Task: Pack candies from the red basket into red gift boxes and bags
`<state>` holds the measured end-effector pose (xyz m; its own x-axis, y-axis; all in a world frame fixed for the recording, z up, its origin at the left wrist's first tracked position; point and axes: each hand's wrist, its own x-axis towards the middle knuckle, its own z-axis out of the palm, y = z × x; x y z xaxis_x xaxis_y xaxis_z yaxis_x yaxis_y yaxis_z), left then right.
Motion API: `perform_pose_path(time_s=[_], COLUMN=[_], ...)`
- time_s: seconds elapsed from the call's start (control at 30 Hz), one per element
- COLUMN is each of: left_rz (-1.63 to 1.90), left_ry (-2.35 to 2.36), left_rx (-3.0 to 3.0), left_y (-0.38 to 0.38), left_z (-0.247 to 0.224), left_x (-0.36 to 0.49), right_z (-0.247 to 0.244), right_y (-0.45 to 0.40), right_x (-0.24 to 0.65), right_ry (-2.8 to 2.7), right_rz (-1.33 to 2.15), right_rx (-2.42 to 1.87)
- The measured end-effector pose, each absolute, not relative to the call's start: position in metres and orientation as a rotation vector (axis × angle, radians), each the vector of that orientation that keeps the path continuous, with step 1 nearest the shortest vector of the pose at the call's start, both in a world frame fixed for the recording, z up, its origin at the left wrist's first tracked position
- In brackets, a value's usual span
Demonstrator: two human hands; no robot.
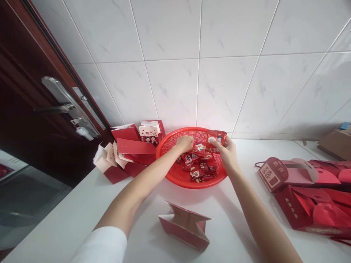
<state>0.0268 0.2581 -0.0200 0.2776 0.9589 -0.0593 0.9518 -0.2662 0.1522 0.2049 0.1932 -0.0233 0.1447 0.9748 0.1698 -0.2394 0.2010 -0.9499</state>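
Observation:
A red plastic basket (pixel 175 179) stands against the tiled wall with several small red candy packets (pixel 195 174) in it. My left hand (pixel 185 143) is over the basket's back left part, fingers curled down; a red packet lies just right of it, and what the fingers hold, if anything, is hidden. At the basket's right rim my right hand (pixel 226 148) pinches a red packet (pixel 216 137) between thumb and fingers. Nearer to me an open red box (pixel 184 229) stands on the white table with its top flaps spread.
Several open red and cream boxes (pixel 137 148) crowd the table (pixel 82 215) left of the basket. More red boxes (pixel 315 212) with cords lie at the right, a cardboard box (pixel 336 144) behind them. A dark door (pixel 33 91) with a metal handle is at the left.

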Motion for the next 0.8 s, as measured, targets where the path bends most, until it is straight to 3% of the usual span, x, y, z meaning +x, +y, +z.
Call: perform_pose_path(time_s=[0.17, 0.47, 0.8], left_rz=[0.093, -0.255, -0.238], left_ry=[1.494, 0.907, 1.222], left_rx=[2.479, 2.590, 2.659], left_y=[0.251, 0.219, 0.231], left_z=[-0.016, -0.027, -0.028], left_x=[0.036, 0.062, 0.057], right_z=[-0.025, -0.026, -0.026], right_y=[0.195, 0.195, 0.197], right_x=[0.206, 0.205, 0.206], right_ry=[-1.031, -1.046, -1.045], right_rz=[1.064, 1.053, 1.066], right_rx=[-0.961, -0.920, -0.942])
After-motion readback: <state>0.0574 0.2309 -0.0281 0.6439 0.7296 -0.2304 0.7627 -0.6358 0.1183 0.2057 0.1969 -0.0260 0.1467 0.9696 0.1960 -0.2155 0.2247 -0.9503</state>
